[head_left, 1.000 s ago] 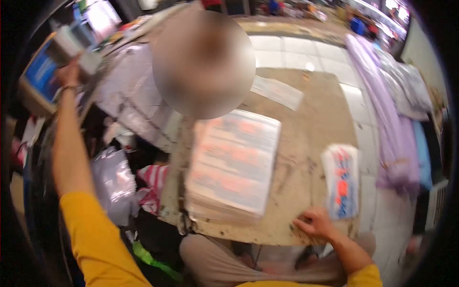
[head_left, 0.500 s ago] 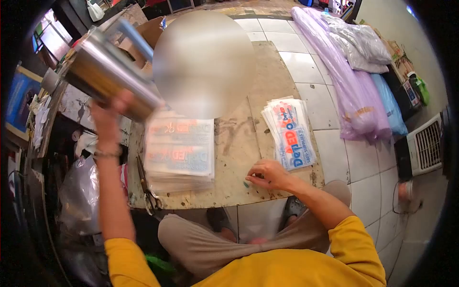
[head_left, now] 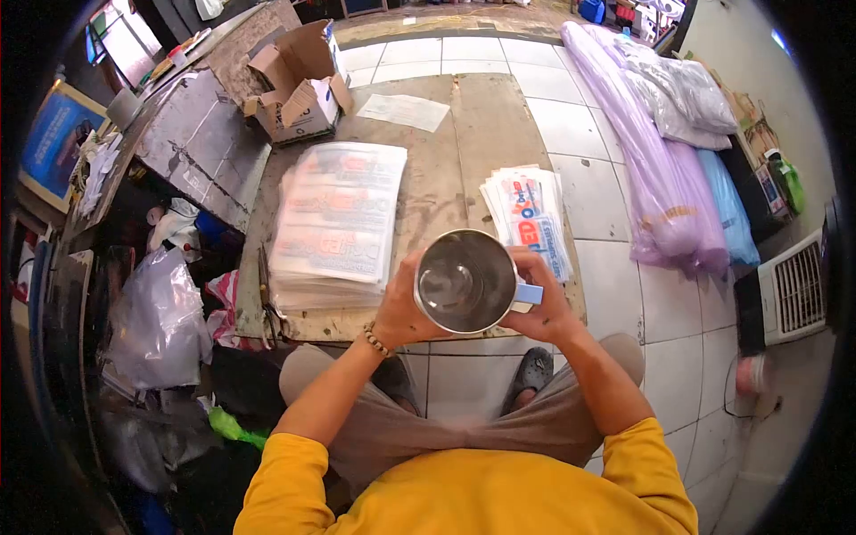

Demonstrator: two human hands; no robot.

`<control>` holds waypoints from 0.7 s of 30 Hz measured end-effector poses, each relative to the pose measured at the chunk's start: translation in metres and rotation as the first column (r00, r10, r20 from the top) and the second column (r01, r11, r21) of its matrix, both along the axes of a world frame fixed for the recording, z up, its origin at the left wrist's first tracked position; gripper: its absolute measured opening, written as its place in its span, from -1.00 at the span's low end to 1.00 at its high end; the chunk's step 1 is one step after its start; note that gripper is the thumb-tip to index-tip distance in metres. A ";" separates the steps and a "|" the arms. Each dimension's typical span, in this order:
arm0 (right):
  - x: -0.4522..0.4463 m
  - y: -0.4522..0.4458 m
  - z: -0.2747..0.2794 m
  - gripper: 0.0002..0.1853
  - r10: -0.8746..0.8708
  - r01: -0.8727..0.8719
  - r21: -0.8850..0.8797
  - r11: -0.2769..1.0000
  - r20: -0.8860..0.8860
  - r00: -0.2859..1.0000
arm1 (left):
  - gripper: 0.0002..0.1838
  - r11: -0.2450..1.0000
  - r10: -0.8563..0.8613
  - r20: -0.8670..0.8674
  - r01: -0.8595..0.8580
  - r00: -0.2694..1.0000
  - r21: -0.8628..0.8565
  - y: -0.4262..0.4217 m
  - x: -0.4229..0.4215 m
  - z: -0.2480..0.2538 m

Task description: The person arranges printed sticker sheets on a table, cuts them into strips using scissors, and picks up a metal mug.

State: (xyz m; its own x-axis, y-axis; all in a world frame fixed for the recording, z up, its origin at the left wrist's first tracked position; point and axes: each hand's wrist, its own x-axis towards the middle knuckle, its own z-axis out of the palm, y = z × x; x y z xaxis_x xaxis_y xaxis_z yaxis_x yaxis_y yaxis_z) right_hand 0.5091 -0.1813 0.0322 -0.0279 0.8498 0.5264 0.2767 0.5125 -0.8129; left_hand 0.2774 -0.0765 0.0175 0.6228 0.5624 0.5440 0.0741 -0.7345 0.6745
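Note:
A stainless steel mug (head_left: 466, 281) with a pale blue handle (head_left: 528, 294) is held over the table's near edge, its open mouth facing up toward me. My left hand (head_left: 408, 301) wraps its left side, and my right hand (head_left: 546, 299) is closed round the handle side. Inside are shiny reflections; whether it holds liquid I cannot tell. Left of the mug lies a thick stack of printed plastic bags (head_left: 334, 218). A smaller fanned pile of printed plastic bags (head_left: 532, 218) lies just beyond my right hand.
An opened cardboard box (head_left: 299, 85) and a pale sheet (head_left: 403, 111) are on the table's (head_left: 437, 160) far part. Scissors (head_left: 266, 290) lie at its left edge. Purple plastic-wrapped rolls (head_left: 642, 152) lie on the right; clear plastic bags (head_left: 160, 321) crowd the left side.
The mug has come down from close to the camera at the upper left to the table's near edge. My right hand has left the tabletop and joined my left hand on the mug.

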 end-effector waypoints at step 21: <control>-0.019 -0.026 0.016 -0.60 -0.215 0.199 -0.184 0.963 -0.073 0.974 | 0.12 0.949 -0.288 -0.308 0.227 0.907 -0.219 0.011 -0.012 -0.006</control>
State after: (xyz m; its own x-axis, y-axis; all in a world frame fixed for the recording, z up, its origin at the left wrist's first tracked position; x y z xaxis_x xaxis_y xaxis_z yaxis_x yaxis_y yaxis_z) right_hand 0.4905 -0.2071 0.0485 0.1997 0.9105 0.3620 0.2817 0.3005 -0.9112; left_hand 0.2651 -0.0656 0.0117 0.8858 0.4242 0.1883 0.1405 -0.6317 0.7624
